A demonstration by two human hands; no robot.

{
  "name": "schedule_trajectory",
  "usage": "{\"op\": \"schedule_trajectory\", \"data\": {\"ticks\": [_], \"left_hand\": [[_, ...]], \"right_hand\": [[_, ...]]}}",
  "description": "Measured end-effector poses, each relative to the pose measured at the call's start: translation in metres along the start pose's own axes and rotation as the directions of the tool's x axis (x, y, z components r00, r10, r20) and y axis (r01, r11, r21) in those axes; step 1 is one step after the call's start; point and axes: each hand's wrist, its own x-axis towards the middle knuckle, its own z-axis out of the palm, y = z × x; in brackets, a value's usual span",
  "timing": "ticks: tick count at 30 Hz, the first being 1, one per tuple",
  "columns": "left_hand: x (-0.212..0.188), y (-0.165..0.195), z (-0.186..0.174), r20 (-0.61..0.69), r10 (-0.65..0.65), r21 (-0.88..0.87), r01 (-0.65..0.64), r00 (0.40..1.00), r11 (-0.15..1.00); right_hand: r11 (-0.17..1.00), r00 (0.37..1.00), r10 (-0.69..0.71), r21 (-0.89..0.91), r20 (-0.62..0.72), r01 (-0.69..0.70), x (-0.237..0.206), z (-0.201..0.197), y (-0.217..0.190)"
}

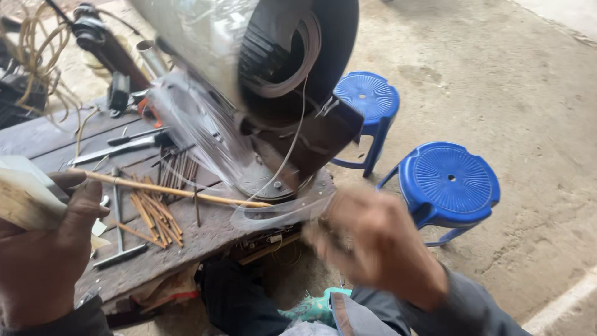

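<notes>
left hand (43,249) clamped on a long thin bamboo stick (168,190) – its tip at the grey bench machine (261,81) on the worn wooden tabletop (56,146); blurred right hand's (379,246) grip unclear – cut sticks (155,214) already piled.

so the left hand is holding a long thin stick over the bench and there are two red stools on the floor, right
Not quite: the two stools are blue, not red, as the head view shows. The rest stands: the left hand holds a long thin stick over the bench.
</notes>
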Motion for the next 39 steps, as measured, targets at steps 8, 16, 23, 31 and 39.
{"op": "schedule_trajectory", "data": {"ticks": [8, 16, 23, 31, 39], "left_hand": [[0.000, 0.011, -0.002, 0.144, 0.234, 0.106, -0.250, 0.962, 0.962], [-0.004, 0.010, 0.042, 0.317, 0.150, -0.523, 0.041, 0.937, 0.851], [-0.018, 0.014, 0.043, 0.335, 0.318, -0.446, -0.148, 0.887, 0.883], [-0.023, 0.025, 0.033, 0.399, 0.325, -0.435, -0.135, 0.857, 0.890], [-0.025, 0.012, 0.035, 0.383, 0.331, -0.474, -0.124, 0.863, 0.872]], "right_hand": [[0.992, 0.956, -0.049, -0.122, -0.289, 0.014, 0.070, -0.017, -0.043], [0.906, 0.883, -0.327, -0.377, -0.336, 0.193, 0.106, 0.028, -0.060], [0.831, 0.944, -0.253, -0.547, -0.211, 0.100, 0.135, 0.044, -0.039], [0.691, 0.941, -0.279, -0.721, -0.192, 0.057, 0.149, 0.058, -0.028], [0.676, 0.908, -0.353, -0.732, -0.225, 0.081, 0.137, 0.067, -0.035]]}}
